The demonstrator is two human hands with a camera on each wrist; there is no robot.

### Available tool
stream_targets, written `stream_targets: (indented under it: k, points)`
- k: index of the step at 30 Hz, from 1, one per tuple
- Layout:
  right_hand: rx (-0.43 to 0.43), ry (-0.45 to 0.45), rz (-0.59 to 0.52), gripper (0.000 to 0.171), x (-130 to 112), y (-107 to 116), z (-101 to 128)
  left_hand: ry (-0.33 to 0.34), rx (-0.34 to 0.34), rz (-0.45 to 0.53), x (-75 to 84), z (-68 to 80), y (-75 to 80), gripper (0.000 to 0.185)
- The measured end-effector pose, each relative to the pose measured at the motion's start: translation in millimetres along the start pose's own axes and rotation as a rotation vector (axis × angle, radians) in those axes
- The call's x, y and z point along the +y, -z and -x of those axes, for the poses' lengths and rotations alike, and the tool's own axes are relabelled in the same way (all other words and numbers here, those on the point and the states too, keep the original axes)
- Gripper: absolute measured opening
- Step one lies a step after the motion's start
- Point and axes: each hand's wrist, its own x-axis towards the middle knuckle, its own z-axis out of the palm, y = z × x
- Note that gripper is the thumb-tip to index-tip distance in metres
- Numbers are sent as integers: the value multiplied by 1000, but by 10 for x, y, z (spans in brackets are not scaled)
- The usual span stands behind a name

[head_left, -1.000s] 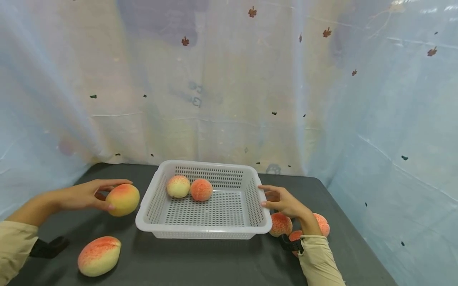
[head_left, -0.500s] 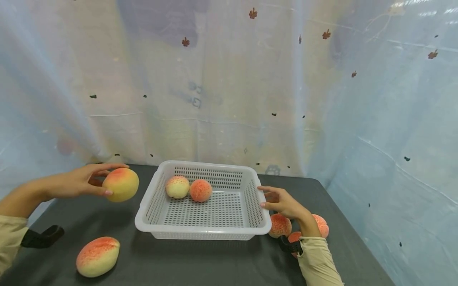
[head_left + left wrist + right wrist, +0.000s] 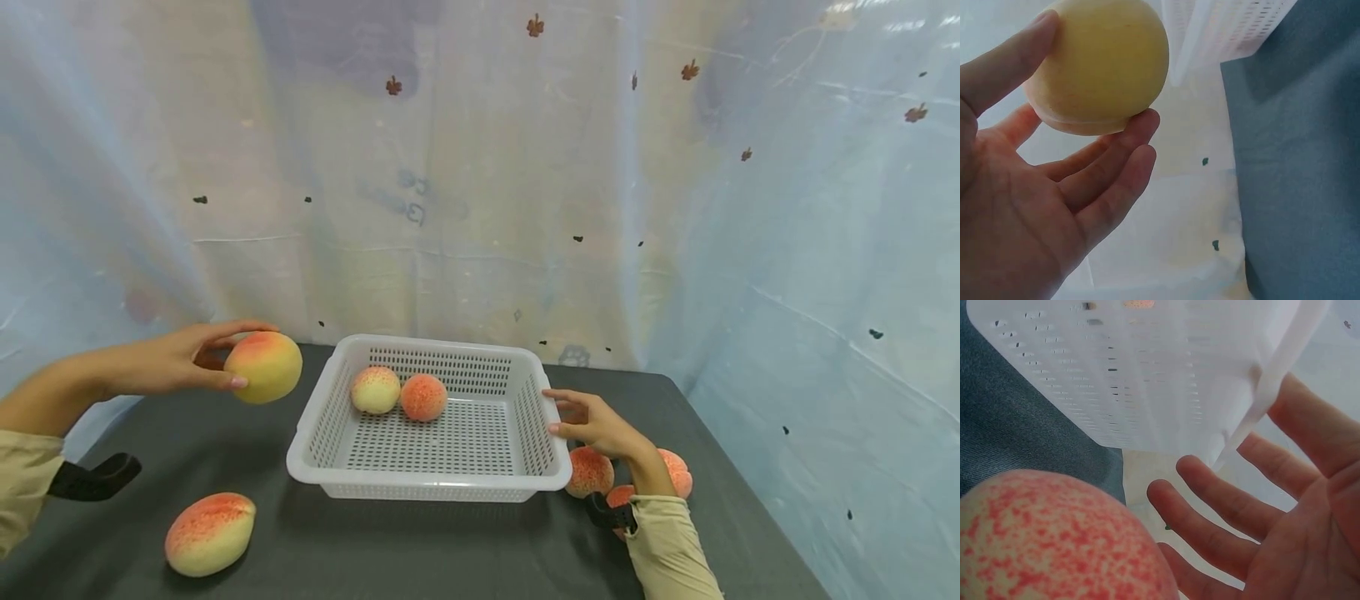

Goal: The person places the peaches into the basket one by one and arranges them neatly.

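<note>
From the head view, seven fruits show: two in the white basket (image 3: 427,417), one in the left hand (image 3: 176,360), one mango (image 3: 209,533) on the dark worktop (image 3: 420,550), three peaches (image 3: 589,471) behind the right wrist. The left hand grips a yellow-red fruit (image 3: 264,367), lifted higher and nearer the basket's left rim than a second ago. The right hand (image 3: 596,421) rests loosely spread against the right rim, unmoved

Left wrist view: fingers (image 3: 1110,169) and thumb cup the fruit (image 3: 1100,69) in the air, left of the basket (image 3: 1235,28)

Right wrist view: straight fingers (image 3: 1222,512) touch the basket (image 3: 1147,369) rim; one peach (image 3: 1054,540) lies beside
</note>
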Motion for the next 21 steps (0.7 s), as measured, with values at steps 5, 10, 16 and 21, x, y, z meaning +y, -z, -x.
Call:
stream_targets:
  k: [5,10,16,21]
  points:
    - [2,-1,-11,69,8,-10,-3,-6,-2,13,70,-52,-31,74]
    - [6,-8,-20,69,1,-24,-17,-13,-1,46,112,-102,-121,76]
    - [3,-11,-31,69,17,-28,-3,-57,5,72,173,-203,-214,76]
    - [12,-10,-27,69,32,-18,-11,-90,-8,99,257,-286,-274,75]
